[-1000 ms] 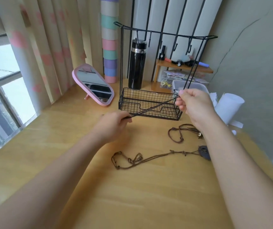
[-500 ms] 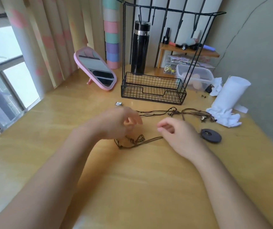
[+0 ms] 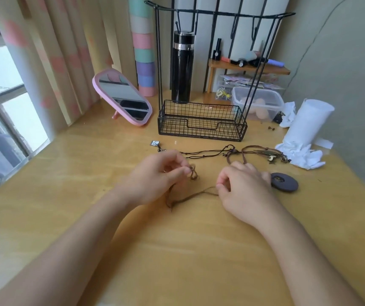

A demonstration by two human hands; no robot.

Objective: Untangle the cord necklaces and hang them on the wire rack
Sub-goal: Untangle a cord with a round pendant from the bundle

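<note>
Brown cord necklace (image 3: 190, 196) spans both pinching grips: knotted end in left hand (image 3: 155, 177), strand in right hand (image 3: 241, 186).

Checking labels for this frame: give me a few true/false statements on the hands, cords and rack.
1. The left hand pinches a knotted part of the brown cord necklace. True.
2. A necklace already hangs on a hook of the wire rack. False: the hooks are bare and all cords lie on the table.
3. The right hand holds the same brown cord at its other end. True.
4. The round dark pendant lies in the rack's basket. False: it lies on the table beside the right hand.
5. The pink mirror stands to the right of the rack. False: it stands to its left.
</note>
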